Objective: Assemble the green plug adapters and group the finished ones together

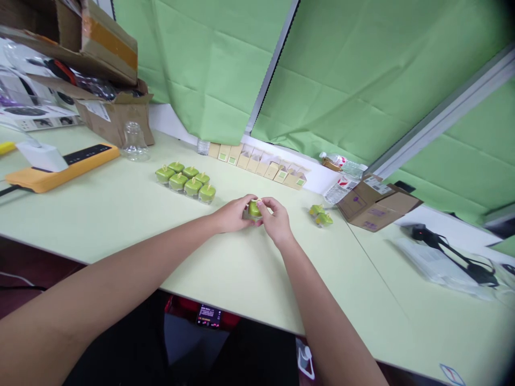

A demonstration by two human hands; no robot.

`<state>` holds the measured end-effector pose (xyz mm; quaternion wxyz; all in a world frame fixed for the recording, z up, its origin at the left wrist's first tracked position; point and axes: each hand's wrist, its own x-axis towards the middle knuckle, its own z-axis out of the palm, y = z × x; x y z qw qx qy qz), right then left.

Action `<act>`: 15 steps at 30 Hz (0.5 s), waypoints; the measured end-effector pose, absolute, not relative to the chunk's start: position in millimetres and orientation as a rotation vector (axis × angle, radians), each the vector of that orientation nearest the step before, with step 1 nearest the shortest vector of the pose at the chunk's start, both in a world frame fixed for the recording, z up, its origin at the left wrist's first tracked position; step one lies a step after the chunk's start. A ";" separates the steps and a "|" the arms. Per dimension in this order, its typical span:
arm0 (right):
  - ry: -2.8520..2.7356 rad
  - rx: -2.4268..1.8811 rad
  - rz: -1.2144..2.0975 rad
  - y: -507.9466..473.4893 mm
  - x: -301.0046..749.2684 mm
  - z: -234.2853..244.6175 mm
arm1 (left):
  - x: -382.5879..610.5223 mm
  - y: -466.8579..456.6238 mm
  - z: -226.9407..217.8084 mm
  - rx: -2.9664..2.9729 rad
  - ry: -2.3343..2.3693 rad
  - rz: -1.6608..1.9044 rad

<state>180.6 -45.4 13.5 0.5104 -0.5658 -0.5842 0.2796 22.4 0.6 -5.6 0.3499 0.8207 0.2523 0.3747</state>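
Between my two hands, just above the middle of the table [241,268], is a small clear container with a green top [254,208]. My left hand [232,216] grips it from the left side. The fingers of my right hand [277,221] close on its top and right side. To the left stands a group of several matching green-topped containers [192,186], each with a small yellow piece on top. Two more green-topped pieces [321,215] sit to the right. Part of the held container is hidden by my fingers.
A row of small cardboard boxes [257,162] lines the table's back edge. An orange power strip [60,169], a clear jar [134,142] and stacked cartons [108,115] stand left. Right are a plastic bottle [344,164], a cardboard box [374,203] and a black headset [454,254].
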 end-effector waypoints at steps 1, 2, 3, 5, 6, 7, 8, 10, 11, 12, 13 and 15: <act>-1.404 -1.367 0.663 -45.6 179.6 13.2 | 22.3 0.0 -4.8 2.129 0.656 0.972; -1.402 -1.374 0.654 -45.7 178.5 12.9 | 22.3 -0.7 -4.0 2.132 0.657 0.973; -1.400 -1.382 0.647 -45.9 177.6 12.5 | 22.2 -1.3 -3.3 2.138 0.657 0.973; -1.395 -1.410 0.628 -46.6 175.9 11.7 | 22.3 -2.2 -2.5 2.152 0.655 0.970; -1.394 -1.432 0.613 -47.1 175.2 11.4 | 22.5 -2.4 -2.4 2.160 0.657 0.969; -1.396 -1.460 0.593 -47.8 174.7 11.3 | 22.7 -2.3 -2.7 2.166 0.662 0.970; -1.402 -1.491 0.570 -48.6 174.4 11.4 | 23.0 -2.1 -3.1 2.174 0.668 0.969; -1.428 -1.545 0.516 -50.1 174.4 12.3 | 23.5 -1.5 -4.1 2.188 0.682 0.965; -1.448 -1.560 0.497 -50.6 174.7 12.8 | 23.7 -1.2 -4.5 2.192 0.690 0.962; -1.469 -1.566 0.487 -51.0 175.1 13.4 | 23.7 -1.0 -4.8 2.194 0.695 0.957; -1.493 -1.565 0.484 -51.1 175.5 13.6 | 23.6 -0.9 -4.9 2.195 0.699 0.950; -1.534 -1.554 0.475 -50.9 176.3 13.1 | 23.2 -1.0 -4.6 2.195 0.705 0.945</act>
